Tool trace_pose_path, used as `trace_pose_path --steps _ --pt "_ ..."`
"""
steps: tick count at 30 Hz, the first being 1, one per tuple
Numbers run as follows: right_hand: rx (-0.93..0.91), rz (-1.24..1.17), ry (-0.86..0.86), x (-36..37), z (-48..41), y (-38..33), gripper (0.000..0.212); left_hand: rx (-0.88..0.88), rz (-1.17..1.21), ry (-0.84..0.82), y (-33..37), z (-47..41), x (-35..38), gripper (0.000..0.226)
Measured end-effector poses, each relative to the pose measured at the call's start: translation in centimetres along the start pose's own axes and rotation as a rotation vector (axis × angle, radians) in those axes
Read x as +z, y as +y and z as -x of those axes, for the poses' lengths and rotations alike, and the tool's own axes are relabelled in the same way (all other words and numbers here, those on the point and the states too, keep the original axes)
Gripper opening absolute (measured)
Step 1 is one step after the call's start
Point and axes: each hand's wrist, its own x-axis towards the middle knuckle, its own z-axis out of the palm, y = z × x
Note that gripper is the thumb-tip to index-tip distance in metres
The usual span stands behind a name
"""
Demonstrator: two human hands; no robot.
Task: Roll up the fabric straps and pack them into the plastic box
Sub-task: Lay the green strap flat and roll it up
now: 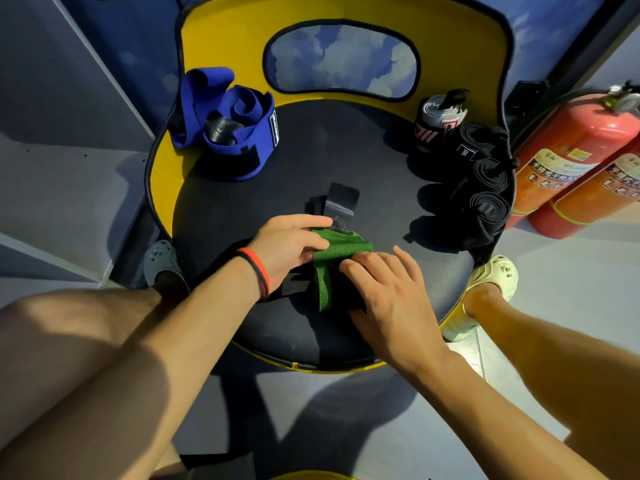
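From the head view, a round black chair seat (242, 209) with a yellow backrest (221, 39) carries everything. A green strap (341, 249) lies on the near middle of the seat, partly folded, with a green tail (323, 289) running toward the near edge and black fabric beneath it. The left hand (291, 247) comes in from the left, and its fingers (311, 221) and thumb curl round the far left end of the green strap and pinch it. The right hand (384, 289) lies just to the right, its fingers (360, 263) nearly straight and pressed flat on the strap's right part; how much black fabric sits under the palm cannot be told. Two bands (258, 273), one orange and one black, circle the left wrist. Just beyond the hands a loose black strap end (341, 200) lies on the seat. At the far left sits a loose heap of blue straps (235, 133) with a dark roll inside it. At the far right a grey and pink rolled strap (438, 121) stands upright, and nearer along the right edge three black rolled straps (485, 188) lie side by side, touching one another. Two red fire extinguishers (571, 150) lean on the floor to the right of the chair. A grey shoe (161, 259) shows by the seat's left edge and a cream shoe (493, 275) by its right.
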Motion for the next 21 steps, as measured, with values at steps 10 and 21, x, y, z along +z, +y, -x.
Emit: trace_pose_path --steps 10,21 --pt "-0.018 -0.026 0.003 0.0 -0.2 0.3 0.064 0.301 -0.183 0.042 -0.3 -1.2 -0.8 0.061" --pt "-0.027 -0.056 -0.052 -0.1 -0.5 0.4 0.061 0.035 -0.073 -0.066 0.8 -2.4 -0.8 0.055"
